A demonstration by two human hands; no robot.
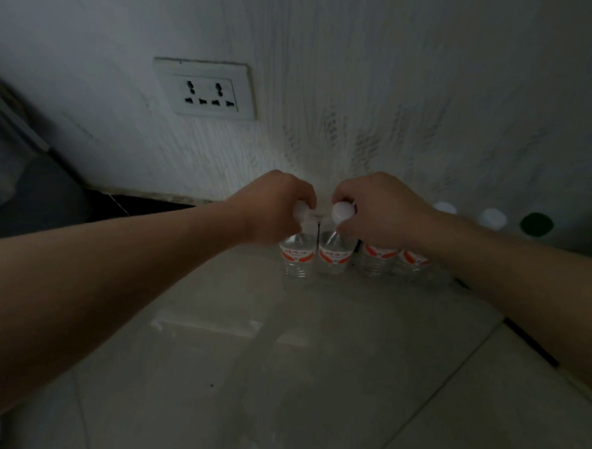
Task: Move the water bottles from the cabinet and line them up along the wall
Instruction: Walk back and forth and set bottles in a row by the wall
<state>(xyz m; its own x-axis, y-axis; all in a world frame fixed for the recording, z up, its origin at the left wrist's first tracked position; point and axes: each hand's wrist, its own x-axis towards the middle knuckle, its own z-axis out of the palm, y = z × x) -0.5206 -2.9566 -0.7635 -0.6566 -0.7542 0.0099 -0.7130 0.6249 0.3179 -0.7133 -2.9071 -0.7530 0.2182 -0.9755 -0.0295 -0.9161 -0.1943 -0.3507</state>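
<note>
The left bottle (296,257) was held at its cap by the closed grip of the left hand (275,206), the next bottle (334,257) likewise by the right hand (381,208). Both were seen upright, side by side, at the foot of the wall (329,88). To their right further bottles (376,261) were lined up.

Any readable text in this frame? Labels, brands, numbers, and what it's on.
Nothing legible.
leftmost bottle: red-and-white label, characters too blurred to read.
second bottle: same label, blurred.
third bottle: label partly hidden by the arm, unreadable.
wall socket: no markings visible.
</note>
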